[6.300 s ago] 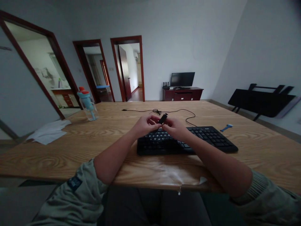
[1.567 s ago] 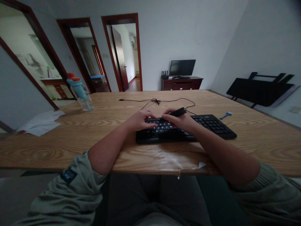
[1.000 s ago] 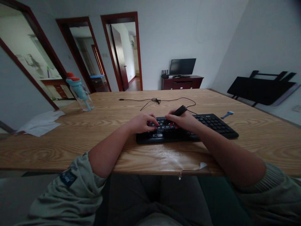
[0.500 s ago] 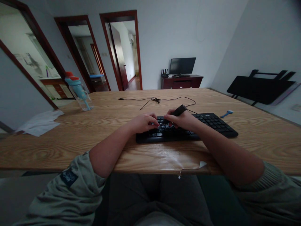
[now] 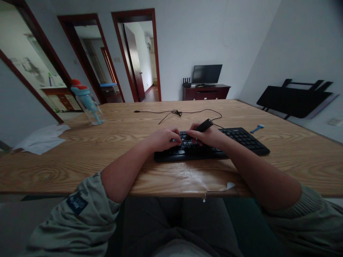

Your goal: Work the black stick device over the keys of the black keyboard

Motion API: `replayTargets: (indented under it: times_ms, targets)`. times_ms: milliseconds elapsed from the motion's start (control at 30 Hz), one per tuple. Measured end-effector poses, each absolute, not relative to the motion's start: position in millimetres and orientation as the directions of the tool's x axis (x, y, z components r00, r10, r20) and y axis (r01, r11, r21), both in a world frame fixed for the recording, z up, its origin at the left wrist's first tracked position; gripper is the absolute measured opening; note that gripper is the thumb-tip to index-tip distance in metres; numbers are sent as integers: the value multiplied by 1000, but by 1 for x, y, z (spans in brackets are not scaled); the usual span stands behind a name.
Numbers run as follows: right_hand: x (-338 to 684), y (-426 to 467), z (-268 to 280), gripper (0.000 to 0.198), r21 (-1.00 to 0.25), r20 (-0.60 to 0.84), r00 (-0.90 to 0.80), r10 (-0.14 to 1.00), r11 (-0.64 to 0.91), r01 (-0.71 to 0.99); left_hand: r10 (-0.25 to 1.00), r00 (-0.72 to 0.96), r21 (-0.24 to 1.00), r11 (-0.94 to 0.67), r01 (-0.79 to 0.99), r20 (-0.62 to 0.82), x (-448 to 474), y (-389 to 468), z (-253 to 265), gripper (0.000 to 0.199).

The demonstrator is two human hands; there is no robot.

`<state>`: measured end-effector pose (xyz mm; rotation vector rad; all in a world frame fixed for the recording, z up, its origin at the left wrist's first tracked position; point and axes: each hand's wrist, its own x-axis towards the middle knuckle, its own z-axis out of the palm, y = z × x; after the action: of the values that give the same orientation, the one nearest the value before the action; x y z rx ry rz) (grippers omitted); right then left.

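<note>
A black keyboard [image 5: 257,147] lies on the wooden table in front of me, its left half partly covered by my hands. My right hand [image 5: 207,135] is closed around a thick black pen-shaped tool [image 5: 205,125], its lower end down among the keys. Over the left-hand keys, my left hand [image 5: 167,138] has its fingers curled and pinched together. Whatever sits between those fingertips, if anything, is too small to make out. To the right behind the keyboard lies a small blue tool with a white end [image 5: 257,129].
Behind the keyboard, its black cable [image 5: 177,112] runs loosely knotted across the table [image 5: 120,125]. At the left stand a clear bottle with a red and blue lid [image 5: 88,103] and some white paper sheets [image 5: 43,139]. A torn bit of film [image 5: 229,186] lifts at the front edge.
The view has shifted very slightly. Both hands keep nearly the same place and grip on the keyboard.
</note>
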<state>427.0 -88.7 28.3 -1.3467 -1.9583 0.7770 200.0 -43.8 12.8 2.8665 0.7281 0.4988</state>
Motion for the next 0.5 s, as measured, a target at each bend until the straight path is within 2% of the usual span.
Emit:
replayTargets:
  times_ms: [267, 500]
  targets:
    - [431, -100, 26, 23, -579, 246, -362, 899, 435, 689, 454, 856, 158, -890, 427, 248, 201, -47, 13, 17]
    - [432, -105, 27, 21, -555, 240, -366, 899, 436, 708, 427, 866, 131, -904, 407, 260, 202, -50, 17, 17]
